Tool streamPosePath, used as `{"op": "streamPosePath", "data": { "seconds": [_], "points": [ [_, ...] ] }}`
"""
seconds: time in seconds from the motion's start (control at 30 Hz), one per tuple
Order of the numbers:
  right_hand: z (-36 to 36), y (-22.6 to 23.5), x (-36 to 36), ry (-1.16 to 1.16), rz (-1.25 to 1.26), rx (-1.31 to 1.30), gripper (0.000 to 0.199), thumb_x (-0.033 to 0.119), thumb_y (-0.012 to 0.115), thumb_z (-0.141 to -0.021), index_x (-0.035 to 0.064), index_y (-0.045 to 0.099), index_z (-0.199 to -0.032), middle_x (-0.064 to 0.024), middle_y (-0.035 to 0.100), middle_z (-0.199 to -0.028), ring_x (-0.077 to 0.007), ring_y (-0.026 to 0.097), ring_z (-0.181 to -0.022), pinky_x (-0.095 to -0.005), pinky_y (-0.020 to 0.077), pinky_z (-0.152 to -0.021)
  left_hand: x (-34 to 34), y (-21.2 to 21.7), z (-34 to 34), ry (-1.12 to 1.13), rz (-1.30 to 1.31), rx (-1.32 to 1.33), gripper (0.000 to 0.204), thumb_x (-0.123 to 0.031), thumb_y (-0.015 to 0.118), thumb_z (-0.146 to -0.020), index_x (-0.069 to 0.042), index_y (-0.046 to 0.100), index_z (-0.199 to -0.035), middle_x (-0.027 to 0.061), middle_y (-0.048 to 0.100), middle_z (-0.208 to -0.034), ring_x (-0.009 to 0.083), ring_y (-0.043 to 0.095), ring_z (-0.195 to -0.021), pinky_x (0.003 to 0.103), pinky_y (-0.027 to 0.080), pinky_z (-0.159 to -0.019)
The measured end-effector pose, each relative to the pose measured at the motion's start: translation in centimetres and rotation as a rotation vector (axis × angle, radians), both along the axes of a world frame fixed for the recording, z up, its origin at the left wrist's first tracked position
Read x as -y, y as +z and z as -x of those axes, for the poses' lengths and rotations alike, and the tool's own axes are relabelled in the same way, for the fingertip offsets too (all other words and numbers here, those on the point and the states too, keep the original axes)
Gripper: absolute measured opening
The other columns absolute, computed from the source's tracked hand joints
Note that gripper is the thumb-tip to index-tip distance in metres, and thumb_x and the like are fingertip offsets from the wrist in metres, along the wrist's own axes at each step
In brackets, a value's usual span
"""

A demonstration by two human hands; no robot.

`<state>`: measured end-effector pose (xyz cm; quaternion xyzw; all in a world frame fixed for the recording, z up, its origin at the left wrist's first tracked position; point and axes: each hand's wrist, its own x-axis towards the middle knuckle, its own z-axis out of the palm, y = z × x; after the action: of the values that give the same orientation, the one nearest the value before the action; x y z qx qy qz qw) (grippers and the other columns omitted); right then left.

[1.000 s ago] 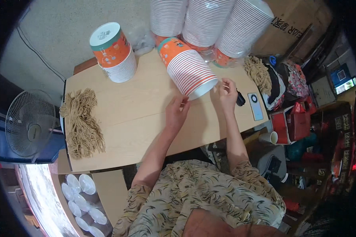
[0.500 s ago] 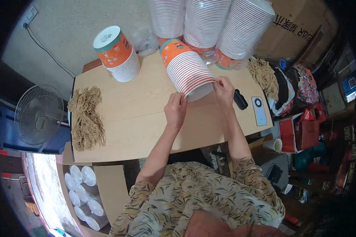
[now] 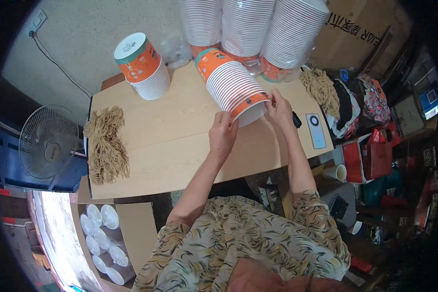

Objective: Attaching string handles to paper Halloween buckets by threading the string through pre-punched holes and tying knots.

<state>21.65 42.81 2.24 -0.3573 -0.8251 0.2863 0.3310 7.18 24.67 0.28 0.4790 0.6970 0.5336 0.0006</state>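
On the table (image 3: 180, 146), far right: cup stack (image 3: 231, 85) lying on its side
Left hand (image 3: 222, 134): pinching the stack's near rim
Right hand (image 3: 280, 108): gripping that rim
Far left: second stack (image 3: 143, 65), upright

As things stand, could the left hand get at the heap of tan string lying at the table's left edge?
Probably yes: the left hand touches the lying stack of orange paper cups, and only bare wooden tabletop lies between it and the heap of tan string.

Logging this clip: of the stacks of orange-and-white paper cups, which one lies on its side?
The tilted stack of orange-and-white paper cups at mid-table, its open end between the left hand and right hand. The short stack at the back left stands upright.
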Motion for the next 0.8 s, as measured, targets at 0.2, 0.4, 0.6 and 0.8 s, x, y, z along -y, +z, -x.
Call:
{"op": "streamPosePath", "data": {
  "seconds": [0.2,0.4,0.6,0.8],
  "points": [
    [-1.0,-0.1,0.5,0.107,-0.095,0.019,0.047,0.005,0.059,-0.086,0.0148,0.061,-0.132,-0.0163,0.063,-0.098,-0.0337,0.064,-0.089,-0.0404,0.0505,-0.08,0.9,1.9,-0.7,-0.009,0.15,-0.149,0.053,-0.009,0.072,-0.086,-0.011,0.054,-0.135,0.0154,0.06,-0.113,0.0332,0.069,-0.081,0.042,0.06,-0.069],
    [-2.7,1.9,2.6,0.126,0.087,0.18,0.053,0.006,0.06,-0.086,0.0125,0.056,-0.139,-0.0147,0.063,-0.111,-0.0295,0.063,-0.102,-0.0364,0.0479,-0.09,1.3,0.7,0.0,-0.004,0.063,-0.289,0.064,-0.003,0.062,-0.083,-0.014,0.046,-0.144,0.0177,0.054,-0.133,0.0317,0.07,-0.087,0.04,0.06,-0.066],
    [-4.7,2.1,4.6,0.283,0.204,-0.148,0.051,0.011,0.064,-0.09,0.0029,0.054,-0.138,-0.0138,0.062,-0.129,-0.0229,0.059,-0.119,-0.0315,0.0442,-0.101,2.8,1.4,-1.8,-0.218,-0.015,-0.237,0.068,-0.001,0.057,-0.083,-0.014,0.041,-0.148,0.0177,0.044,-0.149,0.0352,0.071,-0.082,0.044,0.059,-0.063],
    [-6.4,6.8,9.1,0.465,0.522,-0.427,0.083,0.028,0.081,-0.08,-0.0042,0.042,-0.146,-0.0146,0.053,-0.142,-0.0234,0.052,-0.13,-0.0373,0.04,-0.11,9.0,6.8,0.3,-0.281,0.06,0.695,0.04,-0.012,0.055,-0.098,-0.003,0.057,-0.137,0.0067,0.07,-0.08,0.0116,0.066,-0.061,0.027,0.053,-0.05]
  ]
}}
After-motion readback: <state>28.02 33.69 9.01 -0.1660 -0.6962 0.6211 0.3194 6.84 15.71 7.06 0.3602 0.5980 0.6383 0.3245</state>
